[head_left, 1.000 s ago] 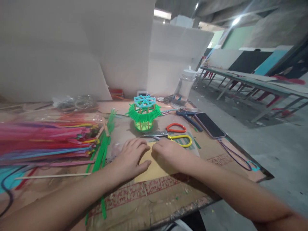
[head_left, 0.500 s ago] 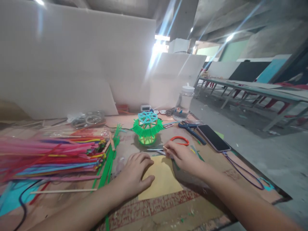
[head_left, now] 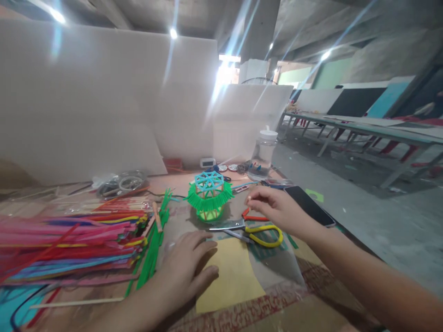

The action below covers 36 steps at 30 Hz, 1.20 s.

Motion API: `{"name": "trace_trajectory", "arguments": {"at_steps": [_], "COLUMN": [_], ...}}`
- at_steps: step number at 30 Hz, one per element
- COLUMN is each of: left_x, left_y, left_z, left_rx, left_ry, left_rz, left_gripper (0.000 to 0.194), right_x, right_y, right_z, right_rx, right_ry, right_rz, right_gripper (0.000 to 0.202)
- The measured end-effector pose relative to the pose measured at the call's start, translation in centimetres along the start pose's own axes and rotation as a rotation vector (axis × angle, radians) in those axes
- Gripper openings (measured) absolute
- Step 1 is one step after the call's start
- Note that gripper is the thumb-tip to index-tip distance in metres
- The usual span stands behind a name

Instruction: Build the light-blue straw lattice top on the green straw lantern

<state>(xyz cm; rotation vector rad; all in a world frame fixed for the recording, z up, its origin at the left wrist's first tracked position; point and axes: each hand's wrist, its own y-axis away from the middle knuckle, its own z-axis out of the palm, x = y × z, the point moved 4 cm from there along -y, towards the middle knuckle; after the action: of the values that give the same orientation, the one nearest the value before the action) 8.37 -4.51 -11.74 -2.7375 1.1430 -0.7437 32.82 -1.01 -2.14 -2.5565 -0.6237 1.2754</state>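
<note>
My left hand (head_left: 192, 260) rests with fingers spread at the left edge of a yellow paper sheet (head_left: 230, 274), thumb lying over it. My right hand (head_left: 277, 205) is held above the scissors, thumb and fingertips pinched around a tiny pale piece too small to name. Below it lie scissors (head_left: 265, 235) with red and yellow handles, their blades pointing left. Beyond the blades stands a small lantern-like model (head_left: 209, 196) with a light-blue spoked top, a green fringe and a green base.
Bundles of coloured strips (head_left: 79, 244) and green strips (head_left: 154, 249) cover the left side. A phone (head_left: 309, 207) lies at the right edge. A water bottle (head_left: 263, 154) and a coil of wire (head_left: 122, 183) stand or lie at the back, before a white board (head_left: 104, 101).
My right hand has moved right and away from the paper, uncovering the scissors' yellow handle. My left hand stays by the paper. The whole view has tilted up slightly.
</note>
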Motion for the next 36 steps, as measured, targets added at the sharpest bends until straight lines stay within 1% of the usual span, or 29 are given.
{"name": "trace_trajectory", "arguments": {"at_steps": [2,3,4,5,6,8,10,11,13,15,17,19,20,21,24,25,26,27,29,31,33,36], "left_x": [-1.2,-1.9,-2.7,-3.4,-4.0,-5.1,-5.7,-5.8,-6.0,-6.1,-6.2,-6.6,-6.9,-7.1,-7.1,-6.9,-6.8,-6.7,-6.4,-6.2,-6.3,-6.7], "left_y": [-0.6,-1.2,-1.9,-2.8,-3.9,-6.4,-8.9,-10.1,-11.9,-13.1,-13.5,-13.3,-13.0,-12.8,-12.2,-12.1,-12.1,-12.1,-12.3,-12.3,-11.9,-10.7], "left_z": [-2.4,-3.8,-5.4,-6.8,-8.0,-10.0,-11.3,-11.6,-11.6,-11.2,-10.8,-10.5,-10.3,-10.1,-9.1,-8.8,-8.5,-8.3,-8.1,-8.3,-8.9,-10.3], "left_rx": [0.124,0.206,0.293,0.341,0.360,0.386,0.434,0.443,0.432,0.392,0.351,0.321,0.289,0.239,0.063,0.035,0.037,0.052,0.090,0.113,0.121,0.123], "left_ry": [-0.006,-0.015,-0.031,-0.037,-0.016,0.054,0.062,0.063,0.053,0.047,0.057,0.107,0.154,0.212,0.314,0.301,0.268,0.226,0.157,0.118,0.094,0.045], "left_rz": [-0.020,-0.046,-0.072,-0.098,-0.119,-0.143,-0.140,-0.131,-0.121,-0.100,-0.071,-0.084,-0.097,-0.101,-0.037,-0.007,0.011,0.019,0.028,0.030,0.015,-0.032], "left_gripper": [0.036,0.039,0.047,0.055,0.055,0.041,0.035,0.033,0.030,0.029,0.031,0.031,0.033,0.042,0.089,0.098,0.101,0.100,0.090,0.083,0.082,0.082], "right_x": [0.0,0.0,-0.1,-0.3,-0.6,-1.4,-1.9,-2.0,-2.0,-1.6,-1.0,-0.6,-0.5,-0.3,0.4,0.9,1.4,1.9,2.9,3.5,3.6,2.8], "right_y": [-1.7,-2.7,-3.7,-4.9,-6.1,-8.5,-10.6,-11.4,-12.4,-12.8,-12.7,-12.4,-12.2,-11.9,-10.9,-10.5,-10.2,-9.9,-9.5,-9.2,-9.1,-8.7], "right_z": [-1.4,-1.9,-2.1,-2.1,-2.0,-1.0,0.5,1.4,2.8,3.8,4.1,4.1,3.9,3.7,3.1,2.8,2.5,2.2,1.2,0.1,-1.0,-1.8], "right_rx": [0.048,0.057,0.058,0.056,0.057,0.051,0.041,0.040,0.050,0.069,0.090,0.112,0.129,0.147,0.171,0.166,0.157,0.151,0.170,0.204,0.231,0.239], "right_ry": [-0.070,-0.108,-0.134,-0.150,-0.156,-0.149,-0.141,-0.121,-0.063,-0.016,-0.010,-0.037,-0.059,-0.081,-0.142,-0.163,-0.175,-0.172,-0.130,-0.088,-0.109,-0.156], "right_rz": [0.005,0.014,0.022,0.023,0.016,-0.026,-0.059,-0.077,-0.118,-0.151,-0.159,-0.152,-0.149,-0.146,-0.125,-0.112,-0.101,-0.093,-0.085,-0.073,-0.064,-0.086], "right_gripper": [0.019,0.018,0.017,0.016,0.014,0.012,0.014,0.015,0.014,0.012,0.011,0.011,0.012,0.013,0.016,0.018,0.019,0.019,0.019,0.019,0.019,0.019]}}
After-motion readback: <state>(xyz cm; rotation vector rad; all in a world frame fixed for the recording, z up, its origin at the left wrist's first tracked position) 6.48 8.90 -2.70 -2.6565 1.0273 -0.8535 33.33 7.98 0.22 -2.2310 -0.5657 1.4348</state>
